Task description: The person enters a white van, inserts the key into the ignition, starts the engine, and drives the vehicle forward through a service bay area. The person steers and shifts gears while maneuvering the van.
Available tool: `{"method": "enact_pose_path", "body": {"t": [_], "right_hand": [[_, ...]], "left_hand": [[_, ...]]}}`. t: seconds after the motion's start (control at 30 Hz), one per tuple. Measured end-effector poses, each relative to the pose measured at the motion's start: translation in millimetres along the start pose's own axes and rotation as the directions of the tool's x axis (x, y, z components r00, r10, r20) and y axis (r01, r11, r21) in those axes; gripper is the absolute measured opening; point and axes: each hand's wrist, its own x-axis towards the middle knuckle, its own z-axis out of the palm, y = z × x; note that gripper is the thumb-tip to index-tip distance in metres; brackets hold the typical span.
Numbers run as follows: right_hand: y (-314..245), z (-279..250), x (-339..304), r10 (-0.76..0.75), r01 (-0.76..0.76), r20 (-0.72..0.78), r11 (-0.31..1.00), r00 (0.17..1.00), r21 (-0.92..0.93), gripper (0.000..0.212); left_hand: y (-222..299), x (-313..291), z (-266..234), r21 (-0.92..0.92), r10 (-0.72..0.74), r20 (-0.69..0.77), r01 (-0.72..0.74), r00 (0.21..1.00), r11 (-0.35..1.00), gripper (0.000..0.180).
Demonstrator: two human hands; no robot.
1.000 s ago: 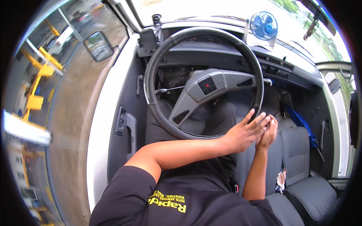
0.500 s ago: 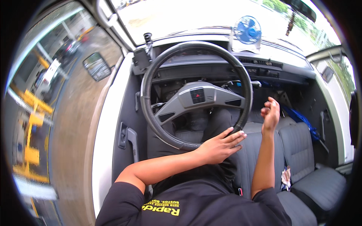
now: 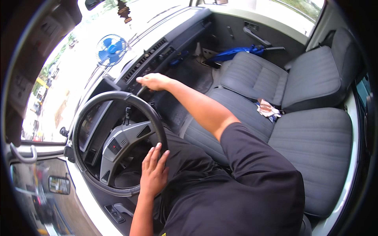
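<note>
The black steering wheel has a grey centre and spokes. My left hand rests at its near right side, fingers stretched out and lying by the rim rather than wrapped round it. Beyond the wheel, my right arm reaches forward to the dashboard. My right hand is closed over the end of a gear lever, a stalk beside the steering column; its knob is hidden under the fingers. My thumb side points toward the windscreen.
A blue fan stands on the dashboard. Grey seats fill the right side, with a crumpled cloth or paper between them. A blue umbrella-like bundle lies by the far door. A side mirror shows at lower left.
The view has swung to the right. My right hand has gone from raised in the air to the gear lever. My left hand stays at the wheel.
</note>
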Motion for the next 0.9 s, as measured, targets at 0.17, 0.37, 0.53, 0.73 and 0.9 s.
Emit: {"method": "enact_pose_path", "body": {"t": [0.17,0.37,0.53,0.73,0.9], "right_hand": [[-3.9,8.6,0.6,-0.058,0.055,-0.021,0.991,0.998,-0.124,0.053],[7.7,20.5,-9.4,-0.124,0.103,-0.112,0.979,0.986,-0.177,0.045],[28.9,26.2,0.5,-0.581,0.420,0.004,0.583,0.814,-0.695,0.016],[42.8,28.8,1.4,-0.438,0.387,-0.200,0.888,0.876,-0.249,0.037],[43.7,27.3,-16.4,-0.289,0.301,-0.181,0.953,0.940,0.041,0.037]], "left_hand": [[-11.1,-15.2,-13.0,-0.133,-0.089,0.003,0.089,0.996,0.987,0.066],[-9.3,-22.1,-23.2,-0.084,-0.208,0.078,0.214,0.975,0.973,0.069],[-19.7,-26.6,-19.2,-0.056,-0.203,0.127,0.211,0.971,0.976,0.066],[-32.7,-42.0,-15.0,-0.103,-0.147,0.094,0.156,0.985,0.982,0.065],[-35.2,-48.3,-7.8,-0.091,-0.125,0.049,0.129,0.991,0.987,0.063]]}}
